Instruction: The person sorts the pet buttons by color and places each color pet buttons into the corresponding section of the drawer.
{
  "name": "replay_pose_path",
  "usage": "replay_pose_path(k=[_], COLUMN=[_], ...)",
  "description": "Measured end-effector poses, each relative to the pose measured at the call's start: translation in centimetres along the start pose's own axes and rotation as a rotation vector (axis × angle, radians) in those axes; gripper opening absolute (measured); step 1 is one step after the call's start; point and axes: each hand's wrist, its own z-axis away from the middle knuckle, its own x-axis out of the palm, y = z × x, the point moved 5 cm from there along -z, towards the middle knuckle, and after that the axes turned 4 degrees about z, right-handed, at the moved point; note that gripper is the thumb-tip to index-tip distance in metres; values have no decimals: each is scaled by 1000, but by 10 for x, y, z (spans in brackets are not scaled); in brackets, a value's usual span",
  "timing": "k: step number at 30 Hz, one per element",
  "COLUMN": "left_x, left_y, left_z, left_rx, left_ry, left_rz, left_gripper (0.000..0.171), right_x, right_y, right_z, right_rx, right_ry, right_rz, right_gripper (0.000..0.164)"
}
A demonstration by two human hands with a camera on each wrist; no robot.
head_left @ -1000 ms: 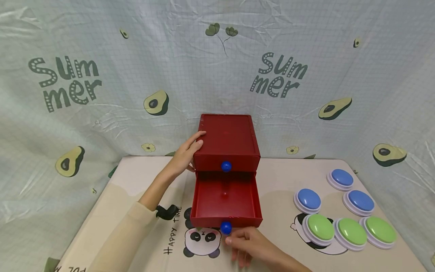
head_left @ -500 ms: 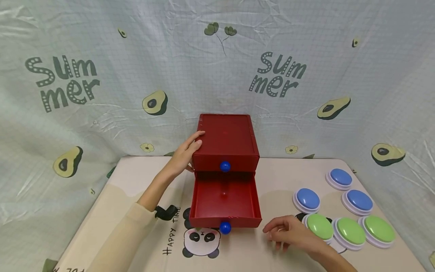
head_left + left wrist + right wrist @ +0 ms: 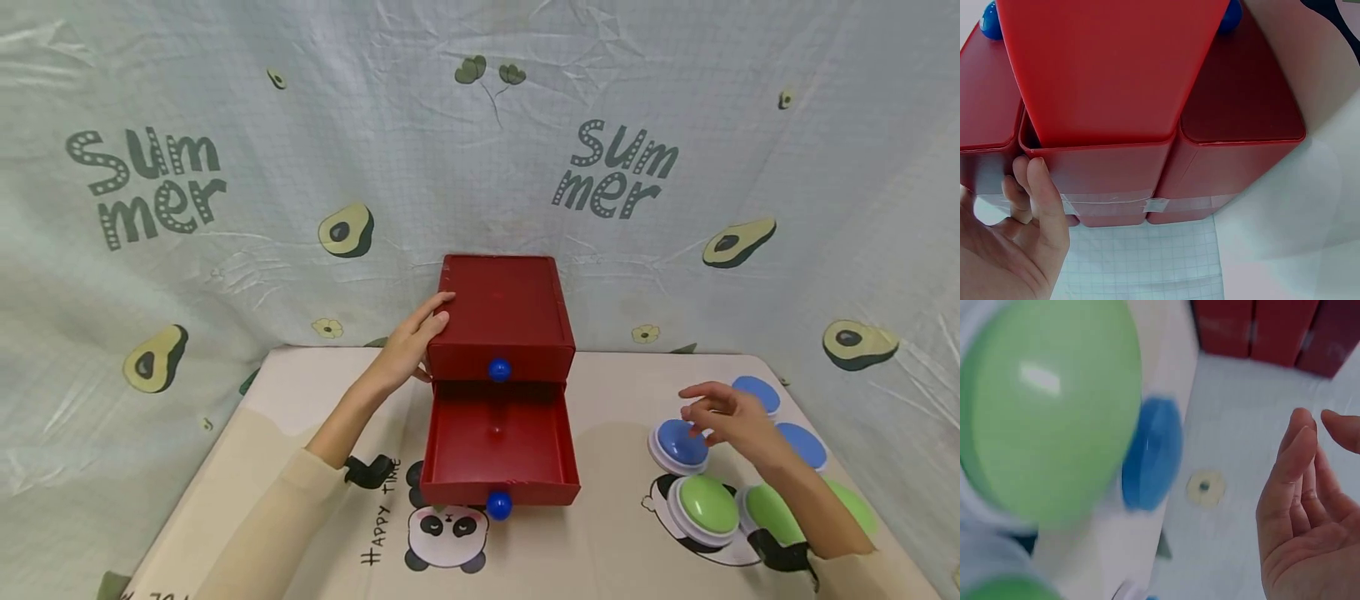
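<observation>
right grip (image 3: 733, 421) seemingly above blue button (image 3: 677, 443)

– what's carrying everything?
– a pale table (image 3: 615, 533), printed with a panda (image 3: 447, 540) and the words "happy time" (image 3: 377, 525).
– and what stands on it?
– a red drawer cabinet (image 3: 498, 304), in the middle toward the far edge. over on the right, three round blue buttons (image 3: 675, 443) and three round green buttons (image 3: 708, 504).
– how are they arranged?
– the green ones in a row on the near side, the blue ones spread out behind them.
</observation>
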Motion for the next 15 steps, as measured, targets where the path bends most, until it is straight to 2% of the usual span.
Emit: replay_pose_path(k=[5,9,15], left_x=[1,1,0], left_y=[0,0,0], left_z=[0,-1,1], left_rx=[-9,-11,-2], left_ry=[-2,-5,4], left_rz=[-4,1,-2], left_gripper=[53,53,51], right_x=[-30,-54,-79], right_y=[16,34,50], right_z=[-12,-18,-31], right_rx=[-47,-37,-4], right_ry=[117,178,168], right_rz=[90,166,299], right_gripper=[52,60,68])
